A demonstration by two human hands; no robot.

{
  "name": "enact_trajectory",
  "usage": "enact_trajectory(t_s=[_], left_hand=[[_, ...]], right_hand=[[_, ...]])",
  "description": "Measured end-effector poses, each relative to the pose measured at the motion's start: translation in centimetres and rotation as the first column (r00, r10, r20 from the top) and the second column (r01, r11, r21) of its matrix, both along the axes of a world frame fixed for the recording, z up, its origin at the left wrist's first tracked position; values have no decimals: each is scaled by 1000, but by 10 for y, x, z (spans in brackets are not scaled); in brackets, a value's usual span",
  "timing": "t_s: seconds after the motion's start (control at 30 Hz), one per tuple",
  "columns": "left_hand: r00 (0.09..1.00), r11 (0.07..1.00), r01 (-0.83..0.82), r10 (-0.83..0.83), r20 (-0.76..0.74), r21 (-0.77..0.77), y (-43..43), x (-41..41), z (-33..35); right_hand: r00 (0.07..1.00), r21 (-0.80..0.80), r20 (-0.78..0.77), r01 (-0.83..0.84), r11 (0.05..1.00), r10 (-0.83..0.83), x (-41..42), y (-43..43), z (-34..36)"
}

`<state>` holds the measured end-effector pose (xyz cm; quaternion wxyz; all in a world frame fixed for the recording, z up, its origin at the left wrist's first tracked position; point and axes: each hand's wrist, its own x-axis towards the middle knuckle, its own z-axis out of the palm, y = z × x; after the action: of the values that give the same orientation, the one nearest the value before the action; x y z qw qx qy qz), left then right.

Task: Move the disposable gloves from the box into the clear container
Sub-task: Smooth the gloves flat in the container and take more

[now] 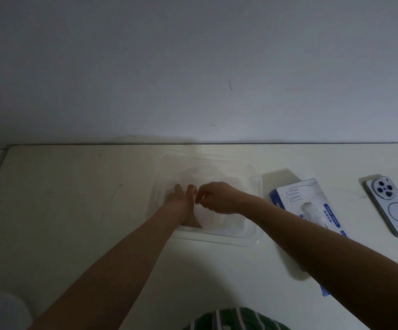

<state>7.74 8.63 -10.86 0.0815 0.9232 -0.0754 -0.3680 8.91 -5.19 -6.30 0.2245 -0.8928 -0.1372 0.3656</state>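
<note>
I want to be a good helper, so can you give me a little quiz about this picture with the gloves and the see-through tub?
1. True or false: the glove box lies to the left of the clear container.
2. Where are the left hand and the right hand? A: on the bare table. B: in the clear container, on the gloves. C: in the glove box.
3. Fill the gap: right of the glove box, camera side up, lies a ____.
Key: 1 false; 2 B; 3 phone.
</note>
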Motion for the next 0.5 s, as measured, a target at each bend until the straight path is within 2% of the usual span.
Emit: enact_trajectory(t_s=[0.07, 0.17, 0.2, 0.3, 0.4, 0.43, 0.5], left_hand=[[1000, 999, 27, -27, 6, 34, -1, 0, -2], [1000, 999, 5, -5, 8, 37, -1, 0, -3], [1000, 999, -1, 0, 4, 35, -1, 0, -4], [1000, 999, -1, 2, -14, 44, -1, 0, -4], [1000, 997, 22, -21, -11, 79, -1, 1, -5], [1000, 996, 28, -27, -13, 89, -2, 1, -4], [1000, 996, 14, -12, -19, 88, -3, 1, -3]], right_hand=[[998, -40, -18, 57, 998, -58, 3, 0, -6], [995, -315, 35, 103, 944, -97, 2, -6, -16], [994, -360, 57, 108, 927, -94, -1, -8, -16], [989, -365, 142, 86, 927, -36, -10, -7, -13], [936, -235, 352, 69, 969, 19, -11, -3, -3], [950, -188, 311, 30, 982, 30, -10, -2, -2], [997, -180, 25, -65, 982, 71, -12, -6, -3]])
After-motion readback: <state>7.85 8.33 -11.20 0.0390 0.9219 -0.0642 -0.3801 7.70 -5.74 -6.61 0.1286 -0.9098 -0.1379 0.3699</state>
